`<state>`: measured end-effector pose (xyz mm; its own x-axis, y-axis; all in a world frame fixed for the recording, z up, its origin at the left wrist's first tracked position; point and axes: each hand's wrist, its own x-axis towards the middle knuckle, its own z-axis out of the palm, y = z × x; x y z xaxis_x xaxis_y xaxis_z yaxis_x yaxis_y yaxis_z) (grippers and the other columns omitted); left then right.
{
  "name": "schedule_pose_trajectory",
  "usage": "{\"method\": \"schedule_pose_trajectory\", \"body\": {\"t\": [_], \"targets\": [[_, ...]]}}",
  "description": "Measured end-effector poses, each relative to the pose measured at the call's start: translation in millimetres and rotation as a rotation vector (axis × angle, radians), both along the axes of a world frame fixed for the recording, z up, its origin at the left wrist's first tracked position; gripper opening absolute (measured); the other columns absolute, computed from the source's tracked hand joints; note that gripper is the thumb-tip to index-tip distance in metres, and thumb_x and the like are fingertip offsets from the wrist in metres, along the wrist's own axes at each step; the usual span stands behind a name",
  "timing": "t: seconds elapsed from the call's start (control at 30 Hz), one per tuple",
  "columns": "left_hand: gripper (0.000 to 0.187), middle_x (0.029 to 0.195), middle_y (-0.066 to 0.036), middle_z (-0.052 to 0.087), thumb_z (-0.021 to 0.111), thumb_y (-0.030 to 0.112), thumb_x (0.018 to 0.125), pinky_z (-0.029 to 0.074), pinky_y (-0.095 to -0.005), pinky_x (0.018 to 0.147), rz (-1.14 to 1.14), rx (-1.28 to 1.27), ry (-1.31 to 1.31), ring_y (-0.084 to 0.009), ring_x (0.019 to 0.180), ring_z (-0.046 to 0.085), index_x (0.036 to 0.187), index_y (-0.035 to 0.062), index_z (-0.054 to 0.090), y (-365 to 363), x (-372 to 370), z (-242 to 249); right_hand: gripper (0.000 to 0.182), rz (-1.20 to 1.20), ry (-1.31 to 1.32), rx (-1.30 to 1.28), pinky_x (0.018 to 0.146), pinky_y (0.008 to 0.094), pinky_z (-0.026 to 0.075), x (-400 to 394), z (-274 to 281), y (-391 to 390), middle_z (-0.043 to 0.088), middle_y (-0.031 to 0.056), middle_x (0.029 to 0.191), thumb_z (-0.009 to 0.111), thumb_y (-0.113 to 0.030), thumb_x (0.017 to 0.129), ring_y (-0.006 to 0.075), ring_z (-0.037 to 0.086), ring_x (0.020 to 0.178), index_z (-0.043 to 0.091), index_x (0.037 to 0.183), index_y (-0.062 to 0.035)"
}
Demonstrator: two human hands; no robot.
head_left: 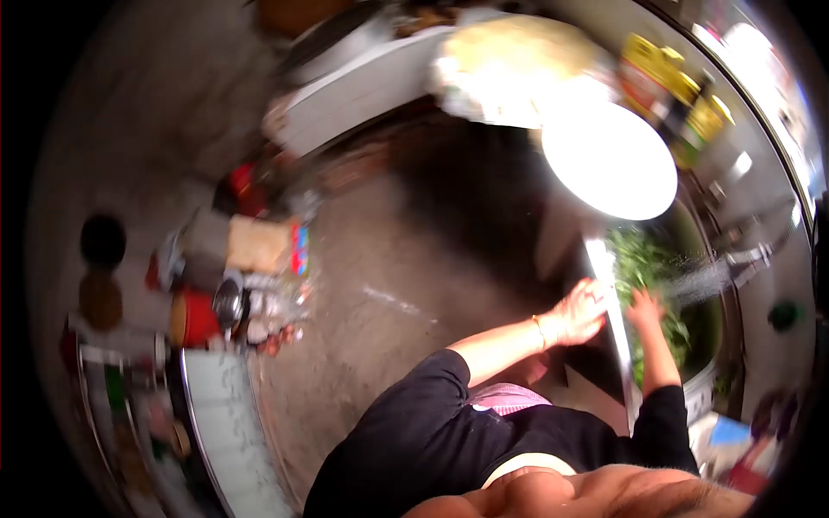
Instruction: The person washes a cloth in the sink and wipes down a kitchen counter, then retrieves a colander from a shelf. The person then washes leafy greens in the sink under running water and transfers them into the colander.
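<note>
My left hand (pixel 580 312), with a bracelet at the wrist, lies over the shiny metal sink rim (pixel 615 324), fingers curled on its edge. My right hand (pixel 644 307) reaches into the sink and sits on a heap of leafy greens (pixel 643 259). Blur hides whether its fingers close on the leaves. A tap (pixel 749 257) at the right sprays water (pixel 695 282) towards the greens and my right hand. Both sleeves are black.
A bright white round plate (pixel 610 161) lies just beyond the sink. Yellow bottles (pixel 669 82) stand at the far right. On the floor at left are a red pot (pixel 194 318), a metal vessel (pixel 228 302) and packets. A white counter edge (pixel 226 414) runs along the lower left.
</note>
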<state>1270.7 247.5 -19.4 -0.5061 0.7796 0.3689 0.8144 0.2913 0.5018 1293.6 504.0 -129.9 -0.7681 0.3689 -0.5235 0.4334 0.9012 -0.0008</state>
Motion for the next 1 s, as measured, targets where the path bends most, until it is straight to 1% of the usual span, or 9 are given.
{"method": "schedule_pose_trajectory", "body": {"t": [0.1, 0.2, 0.3, 0.5, 0.67, 0.8, 0.87, 0.93, 1.0], "targets": [[0.033, 0.129, -0.021, 0.044, 0.060, 0.013, 0.078, 0.037, -0.0439, 0.099, 0.159, -0.052, -0.230, -0.0363, 0.119, 0.043, 0.108, 0.0011, 0.056, -110.9, 34.8, -36.7, 0.066, -0.031, 0.089, -0.183, 0.106, 0.0607, 0.021, 15.1, -12.5, -5.5, 0.021, 0.0015, 0.152, 0.066, -0.033, 0.078, 0.0338, 0.019, 0.139, 0.038, 0.138, -0.0350], [0.032, 0.130, -0.022, 0.043, 0.059, 0.013, 0.080, 0.039, -0.0443, 0.098, 0.396, -0.143, -0.492, -0.0386, 0.118, 0.044, 0.109, 0.0014, 0.057, -247.3, 86.6, -93.2, 0.051, -0.096, 0.416, -0.478, 0.108, 0.0349, 0.030, 35.7, -11.7, 2.5, 0.031, 0.0179, 0.146, 0.057, -0.006, 0.081, 0.0287, 0.033, 0.133, 0.049, 0.131, -0.0077], [0.022, 0.100, -0.021, 0.053, 0.054, 0.013, 0.075, 0.046, -0.0474, 0.082, 0.754, -0.215, -0.614, -0.0392, 0.095, 0.052, 0.091, -0.0015, 0.059, -388.1, 171.3, -138.7, 0.031, -0.316, 0.693, -0.792, 0.086, 0.0382, 0.044, 38.1, -93.9, 72.6, 0.064, 0.0093, 0.103, 0.048, -0.023, 0.089, 0.0255, 0.059, 0.095, 0.059, 0.114, -0.0081], [0.018, 0.071, -0.022, 0.061, 0.053, 0.013, 0.071, 0.049, -0.0467, 0.064, 1.616, -0.019, -0.989, -0.0358, 0.069, 0.062, 0.078, 0.0014, 0.066, -623.3, 427.8, -239.2, 0.027, -0.442, 0.505, -0.825, 0.082, 0.0389, 0.045, 3.4, -48.2, -110.5, 0.063, 0.0080, 0.097, 0.048, -0.024, 0.088, 0.0248, 0.059, 0.090, 0.059, 0.108, -0.0095], [0.017, 0.077, -0.013, 0.066, 0.054, 0.016, 0.077, 0.051, -0.0437, 0.063, 2.111, -0.056, -1.156, -0.0278, 0.074, 0.065, 0.079, 0.0080, 0.068, -662.2, 650.8, -236.4, 0.024, -0.312, 0.227, -0.924, 0.079, 0.0395, 0.045, -28.4, -42.3, -284.6, 0.062, 0.0070, 0.092, 0.049, -0.026, 0.088, 0.0242, 0.059, 0.086, 0.058, 0.104, -0.0107], [0.017, 0.083, -0.006, 0.070, 0.054, 0.018, 0.082, 0.053, -0.0409, 0.063, 1.811, -1.009, -1.089, -0.0240, 0.080, 0.068, 0.081, 0.0137, 0.071, -594.5, 755.8, -240.0, 0.021, -0.216, 0.042, -0.959, 0.076, 0.0399, 0.045, -44.9, -49.3, -379.0, 0.062, 0.0061, 0.088, 0.049, -0.027, 0.087, 0.0237, 0.059, 0.082, 0.058, 0.100, -0.0117], [0.015, 0.077, -0.009, 0.067, 0.054, 0.017, 0.081, 0.050, -0.0418, 0.055, 1.939, -0.416, -1.473, -0.0249, 0.073, 0.067, 0.077, 0.0110, 0.067, -567.8, 783.9, -248.8, 0.020, -0.185, -0.038, -0.958, 0.074, 0.0402, 0.045, -52.2, -54.4, -416.6, 0.061, 0.0057, 0.086, 0.050, -0.027, 0.087, 0.0234, 0.059, 0.081, 0.058, 0.098, -0.0122], [0.014, 0.070, -0.011, 0.065, 0.054, 0.016, 0.080, 0.046, -0.0427, 0.047, 2.268, 0.936, -1.850, -0.0258, 0.065, 0.065, 0.072, 0.0084, 0.063, -540.7, 804.6, -274.5, 0.019, -0.164, -0.111, -0.952, 0.073, 0.0404, 0.045, -59.4, -60.7, -447.9, 0.061, 0.0053, 0.085, 0.050, -0.028, 0.087, 0.0232, 0.059, 0.079, 0.058, 0.096, -0.0126], [0.011, 0.073, -0.014, 0.064, 0.060, 0.018, 0.076, 0.047, -0.0426, 0.048, 1.969, 0.645, -1.823, -0.0295, 0.064, 0.064, 0.077, 0.0066, 0.062, -526.5, 800.2, -282.9, 0.019, -0.151, -0.183, -0.949, 0.072, 0.0406, 0.045, -72.8, -80.5, -463.5, 0.060, 0.0048, 0.083, 0.050, -0.028, 0.087, 0.0229, 0.058, 0.077, 0.057, 0.094, -0.0131]]}}
